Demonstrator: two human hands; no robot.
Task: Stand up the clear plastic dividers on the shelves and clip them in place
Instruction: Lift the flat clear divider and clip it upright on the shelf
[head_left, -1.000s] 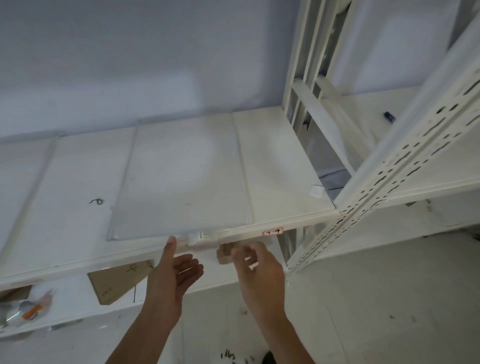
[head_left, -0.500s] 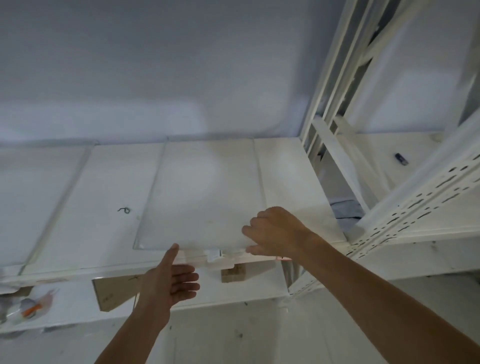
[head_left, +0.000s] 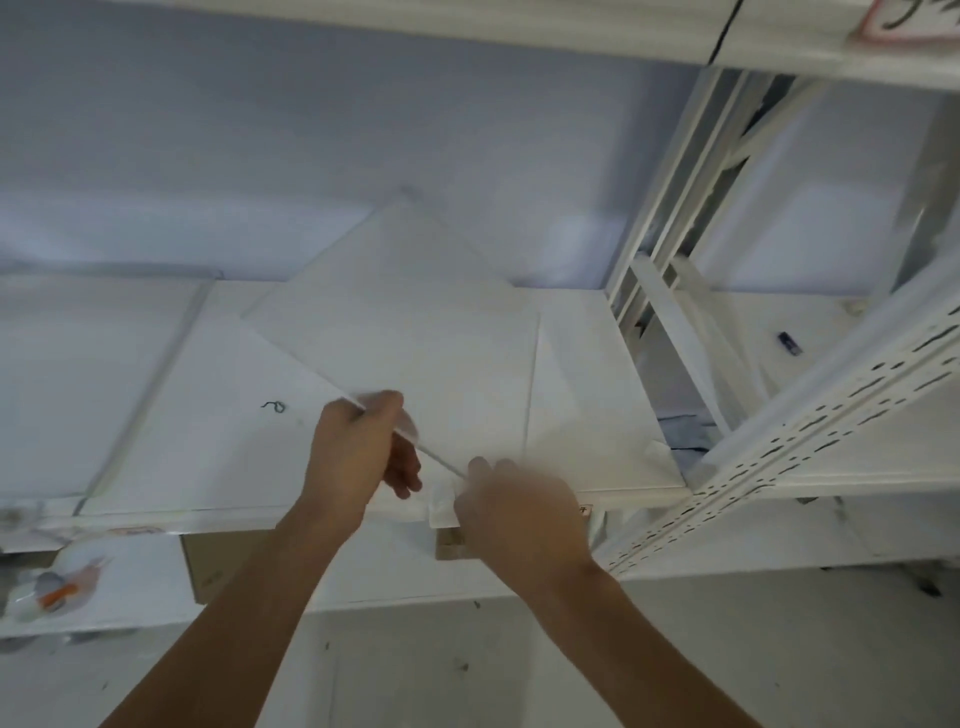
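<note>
A clear plastic divider (head_left: 410, 306) is tilted up off the white shelf (head_left: 208, 441), its far corner raised toward the back wall and its near edge slanting down to the right. My left hand (head_left: 358, 457) is closed on that near edge at about its middle. My right hand (head_left: 519, 514) grips the lower right end of the edge, at the shelf's front lip, where a small white clip (head_left: 441, 499) shows. The image is blurred around both hands.
A white perforated upright (head_left: 810, 426) and slanted braces stand at the right. Another clear sheet (head_left: 78, 384) lies flat at the left. A small dark squiggle (head_left: 274, 406) lies on the shelf. Cardboard pieces (head_left: 218, 566) and a plastic bag (head_left: 57, 587) sit on the lower shelf.
The divider lay flat on the shelf; now it is lifted and tilted. My left hand rose from under the front lip onto its edge, and my right hand moved to the near corner.
</note>
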